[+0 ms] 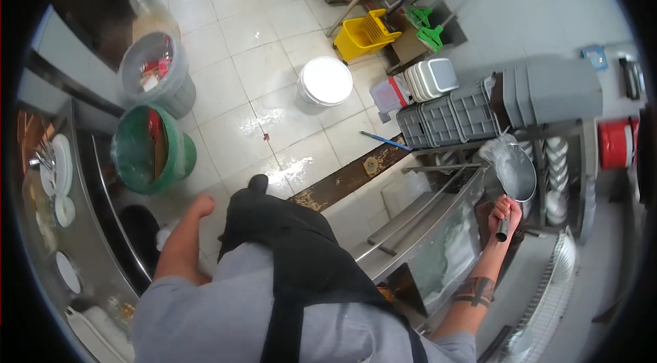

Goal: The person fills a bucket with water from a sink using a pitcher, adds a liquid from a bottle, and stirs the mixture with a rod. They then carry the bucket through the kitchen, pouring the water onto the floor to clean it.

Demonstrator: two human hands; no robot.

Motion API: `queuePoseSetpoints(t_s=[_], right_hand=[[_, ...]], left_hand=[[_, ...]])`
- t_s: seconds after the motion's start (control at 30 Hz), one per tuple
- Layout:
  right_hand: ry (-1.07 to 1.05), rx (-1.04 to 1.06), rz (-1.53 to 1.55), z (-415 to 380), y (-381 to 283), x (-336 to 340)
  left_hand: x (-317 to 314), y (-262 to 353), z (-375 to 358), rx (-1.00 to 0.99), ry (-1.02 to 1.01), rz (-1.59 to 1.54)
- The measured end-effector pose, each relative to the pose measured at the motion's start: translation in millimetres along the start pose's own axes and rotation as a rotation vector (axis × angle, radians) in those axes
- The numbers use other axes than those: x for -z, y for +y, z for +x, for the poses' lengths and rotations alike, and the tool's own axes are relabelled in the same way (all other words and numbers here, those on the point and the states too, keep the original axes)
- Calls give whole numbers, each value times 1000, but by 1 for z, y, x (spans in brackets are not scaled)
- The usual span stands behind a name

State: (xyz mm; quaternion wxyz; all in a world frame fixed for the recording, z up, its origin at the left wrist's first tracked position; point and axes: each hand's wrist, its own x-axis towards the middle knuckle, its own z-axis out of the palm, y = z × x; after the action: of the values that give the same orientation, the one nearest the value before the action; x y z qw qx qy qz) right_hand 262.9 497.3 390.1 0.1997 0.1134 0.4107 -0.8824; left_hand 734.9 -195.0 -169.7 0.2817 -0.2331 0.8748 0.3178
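My right hand (504, 215) is wrapped round the handle of a metal saucepan (527, 182), held out to the right over the sink area. Clear, glistening water (505, 158) shows at the pan's mouth, partly blurred. Just below the pan is a steel sink (417, 281) with greenish, foamy water (448, 253) in it. My left hand (203, 205) hangs over the floor at my side, curled closed, with nothing visible in it. A green bin (188, 158) stands nearest to that hand.
A white lidded bucket (326, 81) stands on the wet tiled floor (226, 117). Grey racks (448, 117) and stacked bowls (556, 178) lie beyond the sink. Behind the green bin is a grey bin (179, 99). A yellow mop bucket (363, 36) sits farther off; plates (63, 161) line the left counter.
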Motion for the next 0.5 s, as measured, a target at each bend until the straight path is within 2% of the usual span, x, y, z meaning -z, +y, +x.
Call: queuePoseSetpoints(t_s=[0.07,0.13,0.2,0.27,0.37,0.4,0.5], right_hand=[[-18,-82,-94,33,-3,-39],[30,-96,-165,61,5,-77],[172,-119,-272,92,13,-104],[171,-163,-329,124,22,-123],[383,-111,-706,168,44,-160],[375,-119,-713,182,52,-167],[434,-7,-1169,216,78,-191]], left_hand=[[0,-12,-30,320,74,-337],[-12,-47,-39,336,2,-377],[-15,-61,-48,350,-63,-411],[-10,-62,-61,380,-39,-250],[-9,-59,-65,448,57,-463],[-7,-57,-64,458,59,-471],[7,-41,-60,427,95,-540]])
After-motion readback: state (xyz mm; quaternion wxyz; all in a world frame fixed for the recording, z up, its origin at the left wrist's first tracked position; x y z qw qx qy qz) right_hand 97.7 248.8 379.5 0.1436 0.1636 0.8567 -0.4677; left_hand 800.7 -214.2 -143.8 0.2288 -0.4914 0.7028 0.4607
